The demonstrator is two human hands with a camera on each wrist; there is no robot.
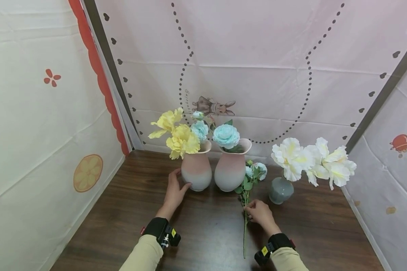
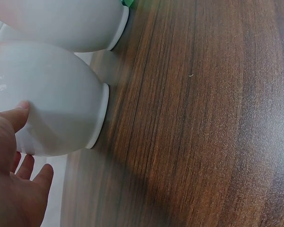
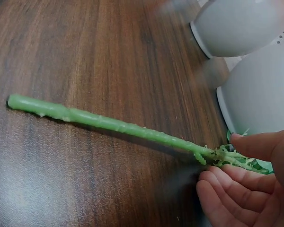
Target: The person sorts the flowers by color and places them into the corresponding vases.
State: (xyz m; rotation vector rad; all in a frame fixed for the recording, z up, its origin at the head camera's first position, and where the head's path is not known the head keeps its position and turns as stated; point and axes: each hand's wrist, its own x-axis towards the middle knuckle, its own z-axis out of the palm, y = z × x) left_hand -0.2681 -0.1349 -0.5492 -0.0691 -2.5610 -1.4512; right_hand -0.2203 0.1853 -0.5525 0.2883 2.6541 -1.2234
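My left hand (image 1: pixel 175 191) rests against the left side of a pink-and-white vase (image 1: pixel 196 171). Its thumb touches the front of the vase, and the other fingers reach around the far side. Yellow and light blue flowers (image 1: pixel 183 141) stand at that vase's mouth. At the right, my right hand (image 1: pixel 260 212) pinches the green stem (image 3: pixel 118 125) of a light blue flower between thumb and fingers. The flower's blooms (image 1: pixel 260 171) point toward the back, and its bare end toward the front edge. Leaves partly hide the pinch in the right wrist view.
A second pink-and-white vase (image 1: pixel 228 173), with a blue flower (image 1: pixel 226 136) at its mouth, stands right beside the first. Farther right is a small grey-blue vase (image 1: pixel 280 190) with white flowers (image 1: pixel 293 158). Printed cloth walls (image 1: pixel 247 86) border the brown wooden table (image 1: pixel 203 229).
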